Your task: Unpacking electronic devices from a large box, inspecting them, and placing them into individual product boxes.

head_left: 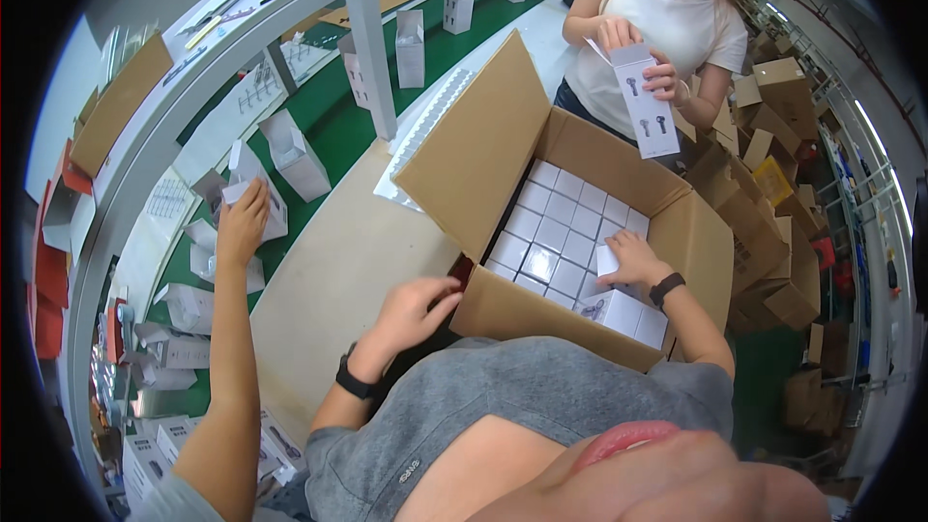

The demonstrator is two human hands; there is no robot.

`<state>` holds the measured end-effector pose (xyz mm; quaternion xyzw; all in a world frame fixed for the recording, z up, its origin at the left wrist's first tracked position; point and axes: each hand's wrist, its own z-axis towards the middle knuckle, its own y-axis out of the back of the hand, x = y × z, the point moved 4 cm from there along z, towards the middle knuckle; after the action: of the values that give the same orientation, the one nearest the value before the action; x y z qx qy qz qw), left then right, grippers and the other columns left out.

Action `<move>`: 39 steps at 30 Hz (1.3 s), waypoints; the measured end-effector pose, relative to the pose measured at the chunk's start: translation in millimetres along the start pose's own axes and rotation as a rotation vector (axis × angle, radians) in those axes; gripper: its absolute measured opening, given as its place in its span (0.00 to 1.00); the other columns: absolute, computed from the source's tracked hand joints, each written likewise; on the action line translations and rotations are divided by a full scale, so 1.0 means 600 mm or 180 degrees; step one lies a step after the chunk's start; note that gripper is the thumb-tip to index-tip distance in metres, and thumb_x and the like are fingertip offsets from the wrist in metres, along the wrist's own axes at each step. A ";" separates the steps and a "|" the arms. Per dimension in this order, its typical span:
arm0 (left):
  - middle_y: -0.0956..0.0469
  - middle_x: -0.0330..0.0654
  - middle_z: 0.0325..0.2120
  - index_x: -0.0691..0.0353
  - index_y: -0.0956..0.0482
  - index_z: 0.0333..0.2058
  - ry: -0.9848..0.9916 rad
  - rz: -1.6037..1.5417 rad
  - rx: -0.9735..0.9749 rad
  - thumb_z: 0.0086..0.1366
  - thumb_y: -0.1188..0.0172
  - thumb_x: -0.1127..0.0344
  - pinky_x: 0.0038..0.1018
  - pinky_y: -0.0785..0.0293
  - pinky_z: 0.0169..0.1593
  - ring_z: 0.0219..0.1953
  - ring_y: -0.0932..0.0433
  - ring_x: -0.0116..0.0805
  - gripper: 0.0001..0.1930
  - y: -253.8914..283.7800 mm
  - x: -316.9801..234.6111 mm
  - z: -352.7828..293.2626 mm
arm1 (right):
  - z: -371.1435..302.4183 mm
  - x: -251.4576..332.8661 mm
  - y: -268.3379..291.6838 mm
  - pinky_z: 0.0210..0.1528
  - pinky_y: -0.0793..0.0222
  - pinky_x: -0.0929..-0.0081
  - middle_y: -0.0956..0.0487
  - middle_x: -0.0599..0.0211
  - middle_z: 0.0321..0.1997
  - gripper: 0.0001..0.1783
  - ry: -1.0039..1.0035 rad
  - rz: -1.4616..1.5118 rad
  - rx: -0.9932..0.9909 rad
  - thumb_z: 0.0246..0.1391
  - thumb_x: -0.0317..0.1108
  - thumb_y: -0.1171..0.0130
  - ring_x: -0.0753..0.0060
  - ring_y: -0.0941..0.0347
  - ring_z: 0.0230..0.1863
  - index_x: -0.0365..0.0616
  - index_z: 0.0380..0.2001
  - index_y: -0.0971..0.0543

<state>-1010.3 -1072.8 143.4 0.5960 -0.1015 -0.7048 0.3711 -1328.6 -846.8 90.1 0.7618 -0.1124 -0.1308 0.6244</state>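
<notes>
step: we pack small white boxes (pixel 556 237) into the cardboard carton (pixel 483 135) | right hand (pixel 628 259) grips one box (pixel 607 261) | left hand (pixel 411 309) half open, empty, by carton's near wall | next: press it into its row

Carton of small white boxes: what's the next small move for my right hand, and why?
Probably ease the small white box under the right hand down until it sits level. It seems to stand higher than the packed layer in the carton, near the right side, while the left hand hangs open outside the front wall.
</notes>
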 end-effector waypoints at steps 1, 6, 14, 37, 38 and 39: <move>0.24 0.49 0.29 0.64 0.25 0.34 -0.0157 0.0043 -0.0176 0.55 0.44 0.67 0.31 0.29 0.33 0.30 0.24 0.44 0.09 0.012 -0.012 0.009 | 0.000 -0.004 0.000 0.48 0.40 0.61 0.29 0.49 0.42 0.41 0.0107 -0.0012 -0.0088 0.31 0.61 0.40 0.49 0.37 0.48 0.36 0.42 0.29; 0.25 0.45 0.24 0.61 0.24 0.31 -0.1082 0.0177 -0.0621 0.55 0.45 0.65 0.32 0.30 0.31 0.28 0.26 0.43 0.08 0.016 -0.047 0.042 | 0.000 -0.027 0.004 0.40 0.34 0.64 0.25 0.51 0.34 0.33 -0.0916 0.0386 -0.0042 0.32 0.59 0.39 0.51 0.30 0.37 0.39 0.31 0.24; 0.28 0.48 0.37 0.61 0.33 0.46 -0.2078 0.0519 -0.0859 0.48 0.38 0.55 0.34 0.32 0.40 0.41 0.30 0.45 0.28 -0.007 -0.132 0.088 | -0.096 0.124 0.247 0.38 0.32 0.65 0.26 0.56 0.34 0.30 -0.0602 -0.0379 -0.2301 0.31 0.48 0.32 0.53 0.29 0.37 0.39 0.37 0.27; 0.24 0.41 0.31 0.67 0.33 0.45 0.0835 -0.3271 0.1972 0.30 0.27 0.63 0.19 0.27 0.33 0.31 0.24 0.26 0.39 -0.003 0.115 -0.026 | 0.077 0.431 0.271 0.49 0.37 0.63 0.36 0.53 0.53 0.29 0.3375 0.1729 -0.0786 0.35 0.42 0.36 0.53 0.37 0.53 0.44 0.44 0.27; 0.24 0.40 0.31 0.67 0.32 0.44 0.0921 -0.3388 0.2055 0.30 0.27 0.63 0.19 0.27 0.32 0.30 0.24 0.25 0.38 -0.004 0.117 -0.018 | 0.078 0.433 0.271 0.49 0.37 0.63 0.34 0.53 0.52 0.27 0.3513 0.1701 -0.0819 0.35 0.41 0.36 0.53 0.37 0.52 0.43 0.42 0.27; 0.23 0.40 0.30 0.67 0.32 0.43 0.1007 -0.3501 0.2148 0.30 0.27 0.63 0.18 0.28 0.32 0.30 0.24 0.24 0.37 -0.007 0.119 -0.011 | 0.077 0.432 0.269 0.49 0.37 0.64 0.33 0.54 0.51 0.25 0.3644 0.1670 -0.0853 0.36 0.40 0.37 0.54 0.36 0.51 0.42 0.41 0.26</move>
<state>-1007.2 -1114.0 84.9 0.7408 0.0580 -0.6250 -0.2392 -1102.0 -1007.6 224.7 0.5736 0.0734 0.4406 0.6866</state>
